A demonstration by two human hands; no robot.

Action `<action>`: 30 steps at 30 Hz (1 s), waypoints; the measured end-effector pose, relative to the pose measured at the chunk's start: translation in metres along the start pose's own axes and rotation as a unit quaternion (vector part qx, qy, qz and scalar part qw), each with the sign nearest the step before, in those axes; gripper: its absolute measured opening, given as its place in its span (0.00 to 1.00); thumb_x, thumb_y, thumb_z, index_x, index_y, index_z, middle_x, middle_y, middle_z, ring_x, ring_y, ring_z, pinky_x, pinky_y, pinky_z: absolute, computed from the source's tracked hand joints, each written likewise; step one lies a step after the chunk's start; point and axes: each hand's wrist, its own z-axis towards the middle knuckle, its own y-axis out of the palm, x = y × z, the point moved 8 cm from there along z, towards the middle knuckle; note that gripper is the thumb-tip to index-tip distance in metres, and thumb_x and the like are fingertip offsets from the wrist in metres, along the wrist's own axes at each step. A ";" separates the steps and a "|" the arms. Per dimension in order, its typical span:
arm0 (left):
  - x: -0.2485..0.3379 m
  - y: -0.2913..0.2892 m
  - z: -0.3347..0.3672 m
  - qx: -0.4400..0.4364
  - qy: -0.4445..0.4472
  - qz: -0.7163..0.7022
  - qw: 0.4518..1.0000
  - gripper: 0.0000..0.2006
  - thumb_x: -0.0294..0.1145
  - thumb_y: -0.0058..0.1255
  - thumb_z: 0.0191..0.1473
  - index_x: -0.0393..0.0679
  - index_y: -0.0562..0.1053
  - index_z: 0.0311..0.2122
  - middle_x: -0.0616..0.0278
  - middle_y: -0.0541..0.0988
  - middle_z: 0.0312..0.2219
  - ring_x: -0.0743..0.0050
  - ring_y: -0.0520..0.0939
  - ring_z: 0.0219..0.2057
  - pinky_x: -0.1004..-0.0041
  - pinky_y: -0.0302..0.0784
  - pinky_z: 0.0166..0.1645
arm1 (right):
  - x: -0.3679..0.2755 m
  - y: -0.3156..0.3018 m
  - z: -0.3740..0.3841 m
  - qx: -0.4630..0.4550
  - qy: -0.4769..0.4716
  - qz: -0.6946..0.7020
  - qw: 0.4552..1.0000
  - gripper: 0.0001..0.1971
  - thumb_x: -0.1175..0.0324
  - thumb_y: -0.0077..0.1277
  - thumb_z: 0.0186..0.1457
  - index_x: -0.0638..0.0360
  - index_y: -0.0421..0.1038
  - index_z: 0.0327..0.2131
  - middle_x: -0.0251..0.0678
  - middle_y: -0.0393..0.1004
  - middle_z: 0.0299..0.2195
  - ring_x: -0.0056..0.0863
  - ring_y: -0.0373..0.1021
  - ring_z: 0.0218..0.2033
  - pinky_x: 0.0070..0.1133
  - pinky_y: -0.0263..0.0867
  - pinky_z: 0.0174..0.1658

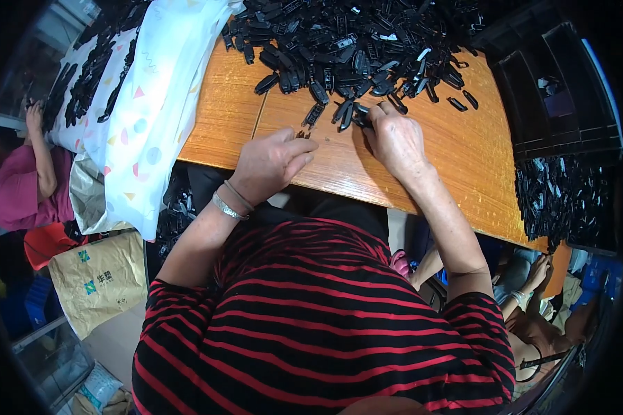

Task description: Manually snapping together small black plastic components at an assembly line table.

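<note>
My left hand [275, 162] is above the near part of the wooden table [228, 131], fingers curled in. A small dark plastic part [302, 134] shows at its fingertips, mostly hidden by the hand. My right hand [396, 138] is at the near edge of a heap of black plastic parts [353, 48]. Its fingers close on a black plastic piece [360, 116], partly covered by them. Beside that piece lie a few long, rounded black pieces [343, 114]. A slotted black piece [313, 114] rests between my two hands.
White patterned sheeting [152, 104] hangs over the table's left side, with more black parts [93, 76] beyond it. A black crate [550, 90] stands at the right, near another heap of black parts [557, 197]. Other people's arms [40, 149] appear at both sides.
</note>
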 end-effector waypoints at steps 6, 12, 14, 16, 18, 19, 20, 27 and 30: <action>-0.006 0.001 0.004 -0.053 0.032 -0.074 0.995 0.17 0.28 0.56 0.47 0.43 0.73 0.45 0.56 0.74 0.29 0.56 0.77 0.32 0.65 0.73 0.36 | 0.006 -0.019 -0.003 0.026 0.027 0.093 0.995 0.05 0.73 0.55 0.52 0.62 0.72 0.33 0.44 0.72 0.32 0.46 0.73 0.29 0.35 0.69 0.32; -0.004 0.000 0.011 -0.053 0.058 -0.006 0.997 0.15 0.28 0.57 0.45 0.43 0.73 0.42 0.57 0.74 0.32 0.54 0.76 0.37 0.64 0.74 0.38 | -0.028 -0.012 -0.020 -0.002 -0.078 0.049 0.996 0.09 0.72 0.57 0.48 0.58 0.75 0.36 0.40 0.72 0.30 0.40 0.73 0.26 0.31 0.71 0.28; -0.002 -0.002 0.014 -0.049 0.061 0.025 0.997 0.15 0.27 0.58 0.45 0.43 0.73 0.41 0.58 0.73 0.33 0.55 0.75 0.38 0.65 0.73 0.39 | -0.034 -0.001 -0.025 -0.006 -0.081 0.069 0.994 0.09 0.72 0.57 0.48 0.58 0.75 0.36 0.39 0.71 0.31 0.40 0.73 0.28 0.31 0.71 0.29; 0.000 -0.007 0.015 -0.015 0.067 0.017 0.997 0.15 0.25 0.57 0.45 0.39 0.75 0.42 0.56 0.72 0.34 0.56 0.74 0.39 0.66 0.72 0.40 | -0.034 -0.003 -0.027 -0.008 -0.063 0.092 0.994 0.10 0.72 0.57 0.48 0.59 0.74 0.36 0.39 0.71 0.33 0.40 0.74 0.29 0.31 0.71 0.30; 0.000 -0.008 0.014 0.006 0.073 0.012 0.997 0.16 0.25 0.57 0.45 0.39 0.75 0.42 0.56 0.72 0.35 0.56 0.74 0.39 0.66 0.73 0.40 | -0.033 -0.005 -0.029 -0.008 -0.046 0.115 0.992 0.11 0.72 0.58 0.48 0.59 0.74 0.37 0.40 0.71 0.34 0.40 0.74 0.30 0.31 0.72 0.31; 0.000 -0.011 0.013 0.026 0.081 0.005 0.996 0.16 0.24 0.57 0.44 0.39 0.74 0.43 0.56 0.72 0.35 0.56 0.74 0.40 0.65 0.73 0.41 | -0.033 -0.007 -0.030 -0.009 -0.059 0.139 0.988 0.11 0.73 0.58 0.48 0.60 0.74 0.38 0.40 0.71 0.34 0.40 0.74 0.31 0.31 0.72 0.32; -0.002 -0.009 0.013 0.027 0.081 0.005 0.996 0.16 0.24 0.57 0.44 0.39 0.74 0.43 0.56 0.72 0.35 0.56 0.74 0.40 0.65 0.73 0.41 | -0.034 -0.008 -0.032 -0.011 -0.070 0.163 0.984 0.12 0.73 0.58 0.47 0.60 0.74 0.38 0.40 0.71 0.35 0.40 0.74 0.32 0.31 0.72 0.33; -0.008 -0.002 0.021 -0.038 0.113 0.023 0.993 0.13 0.26 0.51 0.49 0.39 0.73 0.42 0.56 0.72 0.36 0.55 0.75 0.40 0.66 0.73 0.42 | -0.035 -0.006 -0.031 -0.034 -0.060 0.144 0.987 0.13 0.74 0.58 0.47 0.61 0.73 0.39 0.40 0.70 0.36 0.40 0.74 0.32 0.31 0.72 0.33; -0.009 -0.001 0.026 -0.061 0.121 0.034 0.990 0.11 0.25 0.50 0.51 0.39 0.73 0.41 0.56 0.73 0.36 0.55 0.75 0.39 0.66 0.73 0.41 | -0.034 -0.004 -0.032 -0.032 -0.054 0.145 0.988 0.12 0.74 0.58 0.47 0.62 0.73 0.38 0.40 0.70 0.35 0.40 0.74 0.32 0.31 0.72 0.33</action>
